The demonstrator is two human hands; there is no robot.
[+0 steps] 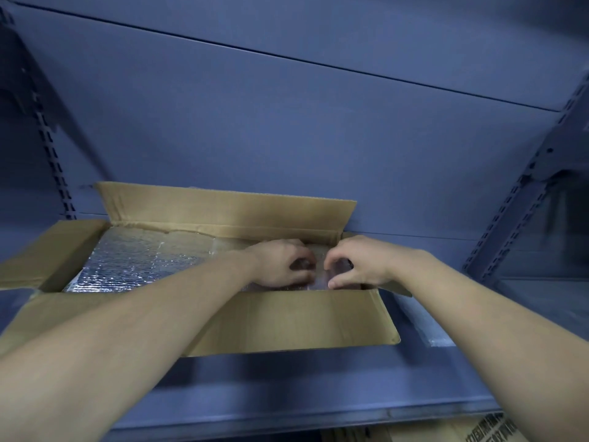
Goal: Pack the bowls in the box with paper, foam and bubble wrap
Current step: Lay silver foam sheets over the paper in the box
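We see an open cardboard box (287, 320) on a blue shelf (287, 393). A shiny bubble wrap sheet (134, 263) covers the inside on the left. Our left hand (283, 263) and right hand (357, 266) meet at the right end of the box. Their fingers curl around a small wrapped bundle (322, 272) between them. It looks pinkish and blurry, and we cannot tell if it is a bowl. Our arms hide part of the near flap. Another carton (478, 429) is cut off at the bottom right.
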